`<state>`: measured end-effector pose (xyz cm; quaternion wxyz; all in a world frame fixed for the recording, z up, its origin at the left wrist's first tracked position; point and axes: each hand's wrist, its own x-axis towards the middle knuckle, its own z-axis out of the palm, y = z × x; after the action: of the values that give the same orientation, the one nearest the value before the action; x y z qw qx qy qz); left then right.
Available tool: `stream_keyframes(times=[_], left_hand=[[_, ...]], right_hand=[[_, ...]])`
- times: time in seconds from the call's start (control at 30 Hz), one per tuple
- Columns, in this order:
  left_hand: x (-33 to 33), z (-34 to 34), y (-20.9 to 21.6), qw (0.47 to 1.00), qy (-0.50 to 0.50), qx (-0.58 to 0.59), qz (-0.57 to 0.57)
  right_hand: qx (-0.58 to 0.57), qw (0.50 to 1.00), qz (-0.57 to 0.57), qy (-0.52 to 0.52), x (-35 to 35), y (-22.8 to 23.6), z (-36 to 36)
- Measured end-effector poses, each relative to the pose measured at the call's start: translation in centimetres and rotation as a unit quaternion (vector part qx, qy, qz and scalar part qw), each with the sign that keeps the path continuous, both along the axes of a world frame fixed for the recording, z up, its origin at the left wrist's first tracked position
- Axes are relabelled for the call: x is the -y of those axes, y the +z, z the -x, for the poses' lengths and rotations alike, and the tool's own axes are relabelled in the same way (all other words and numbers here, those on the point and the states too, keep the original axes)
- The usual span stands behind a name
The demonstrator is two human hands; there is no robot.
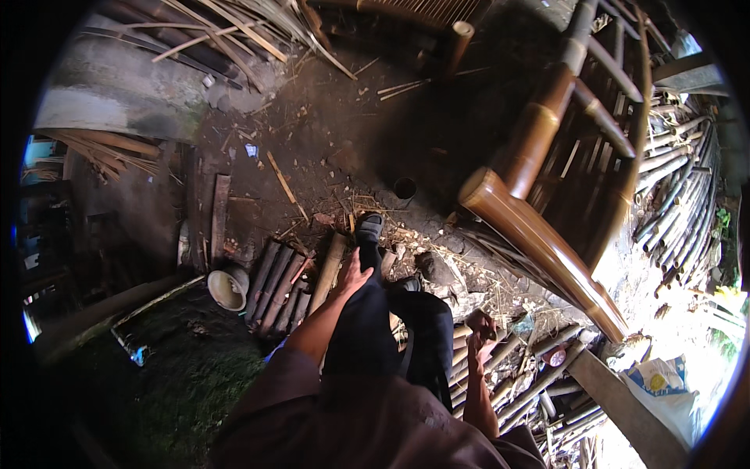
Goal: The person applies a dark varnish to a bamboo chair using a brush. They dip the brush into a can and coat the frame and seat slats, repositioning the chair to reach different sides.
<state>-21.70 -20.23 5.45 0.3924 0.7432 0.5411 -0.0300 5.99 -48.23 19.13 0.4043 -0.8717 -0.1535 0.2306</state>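
My left hand [355,275] lies against my dark-trousered left leg [355,328], its fingers stretched out and holding nothing. Over to the right, my right hand [481,325] is closed with curled fingers beside my right knee; whatever it may hold is too small or hidden to name. Below that hand lie several cut bamboo poles [512,406]. To the left of my left hand, short dark bamboo lengths [275,288] lie side by side, along with a lighter bamboo piece [328,270].
A large glossy bamboo frame [539,242] slants across the right. Beyond it is a stack of bamboo poles [676,195]. A pale bucket [229,289] sits at left. Split bamboo strips [258,23] pile up at the far left, and a white sack [660,391] lies lower right.
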Motion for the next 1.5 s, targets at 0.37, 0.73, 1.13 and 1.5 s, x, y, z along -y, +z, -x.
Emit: stream_keyframes(times=[0.37, 0.73, 1.13, 1.5], left_hand=[[-14.3, -12.7, -23.4, 0.986, -0.096, 0.076, -0.116], [-16.7, -16.4, -40.8, 0.965, -0.055, 0.230, -0.116], [-17.2, -18.5, -36.7, 0.950, 0.049, 0.302, -0.064], [-16.6, -4.2, -4.8, 0.977, 0.097, 0.190, 0.023]], right_hand=[[-0.034, 0.996, 0.047, -0.062, -11.1, -15.8, 6.3], [-0.044, 0.985, 0.140, -0.093, -12.3, -21.4, 5.7], [-0.114, 0.980, 0.154, -0.055, -17.3, -20.5, 5.7], [-0.167, 0.973, 0.089, 0.130, -21.3, -10.8, 11.4]])
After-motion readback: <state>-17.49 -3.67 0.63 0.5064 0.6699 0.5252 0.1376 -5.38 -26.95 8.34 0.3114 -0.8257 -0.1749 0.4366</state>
